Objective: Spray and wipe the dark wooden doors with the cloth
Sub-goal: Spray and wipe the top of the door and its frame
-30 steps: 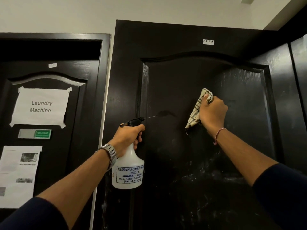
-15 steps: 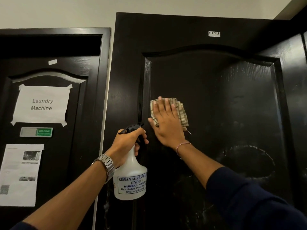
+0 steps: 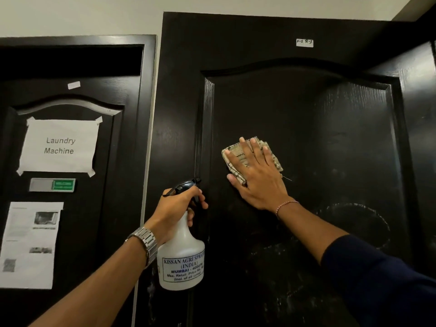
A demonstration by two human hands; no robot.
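The folded tan cloth with dark stripes [image 3: 253,159] sits a little above the middle of the frame, flat against the big dark wooden door [image 3: 318,142]. The right hand [image 3: 258,179] lies over it with straight fingers [image 3: 256,149] spread wide, pushing it onto the sunken panel. A flat hand like this likely keeps more cloth on the wood, so it can rub off more dirt.

Lower and to the left, the left hand [image 3: 175,204] has its fingers curled around the neck of the white plastic spray bottle with a black nozzle [image 3: 181,251]. The nozzle points at the door, so it looks ready to squirt again.

Pale smudges and a round ring mark [image 3: 354,225] show in the lower right of the panel. That part probably needs wiping next.

A small white label [image 3: 304,42] is stuck high on the door. In the left of the frame is a second dark door [image 3: 122,161] with a taped white paper sign reading Laundry Machine [image 3: 59,145], a small green and silver plate [image 3: 52,185], and a printed white sheet [image 3: 30,244]. These papers could get wet or torn when that door is cleaned.
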